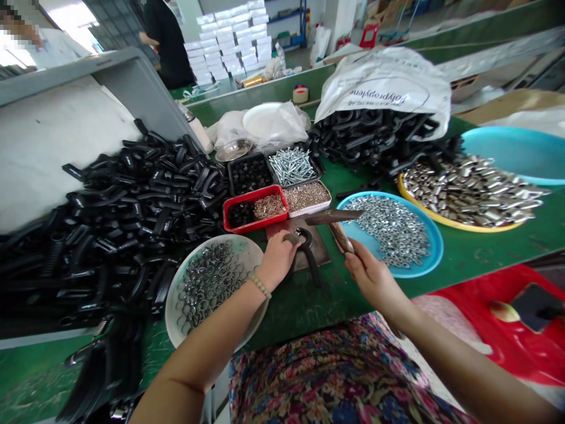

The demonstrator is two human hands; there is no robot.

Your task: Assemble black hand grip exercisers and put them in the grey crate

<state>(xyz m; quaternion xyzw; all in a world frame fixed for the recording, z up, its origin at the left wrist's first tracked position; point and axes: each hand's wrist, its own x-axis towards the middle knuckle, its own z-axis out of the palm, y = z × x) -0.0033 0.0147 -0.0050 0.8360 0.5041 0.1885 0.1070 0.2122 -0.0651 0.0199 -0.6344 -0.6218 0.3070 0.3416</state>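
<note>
My left hand (278,259) grips a curved black plastic handle piece (309,259) that rests on a flat metal plate (304,250). My right hand (371,277) is shut around the wooden grip of a hammer (339,235), whose dark head (333,217) is raised just above the black piece. Beside my left hand lies a white dish of metal rings (212,288). A blue plate of hex nuts (388,232) sits beyond my right hand. Part of the black piece is hidden under my left hand.
A large heap of black handles (115,218) fills the left. Small trays of parts (255,209) stand ahead, and more black handles spill from a polypropylene sack (384,88). A yellow plate of metal sleeves (468,191) lies to the right. A person (168,47) stands far back.
</note>
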